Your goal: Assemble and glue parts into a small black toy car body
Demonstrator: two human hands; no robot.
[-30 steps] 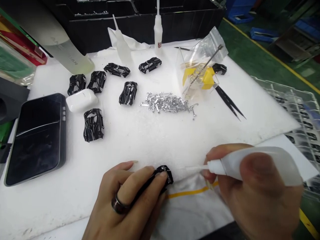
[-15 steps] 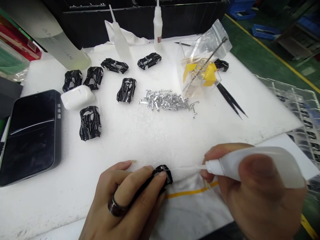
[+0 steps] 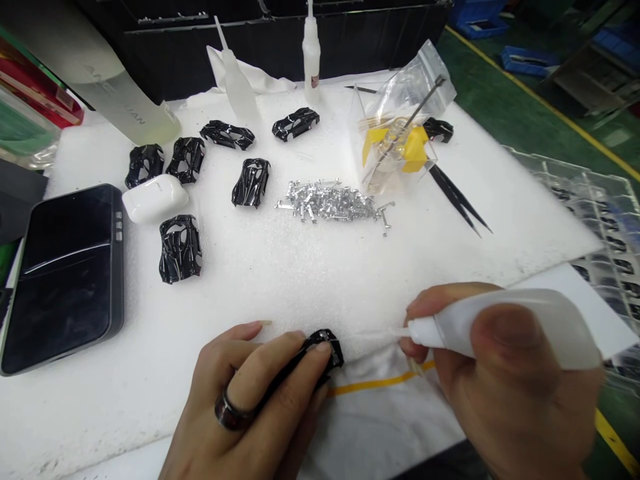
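My left hand [image 3: 260,400], with a dark ring on one finger, is closed around a black toy car body [image 3: 334,352] near the front edge of the white foam sheet [image 3: 310,280]. Fingers cover much of the car body; a small silvery part shows by a fingertip. My right hand [image 3: 500,373] grips a translucent squeeze bottle [image 3: 545,327] lying sideways. Its thin nozzle points left at the car body, and the fine tip is hard to make out. Beyond the hands lies a pile of small silver metal parts [image 3: 333,201].
Several black car bodies [image 3: 251,183] lie across the sheet. A phone [image 3: 63,273] and a white earbud case [image 3: 155,199] are at left. Two bottles [image 3: 311,60] stand at the back. Tweezers [image 3: 460,200] rest beside a yellow-and-clear holder [image 3: 395,147]; a clear parts tray [image 3: 615,253] is at right.
The squeeze bottle's nozzle has drawn slightly back to the right, away from the car body. My left hand stays on the car body; the whole view has shifted a little.
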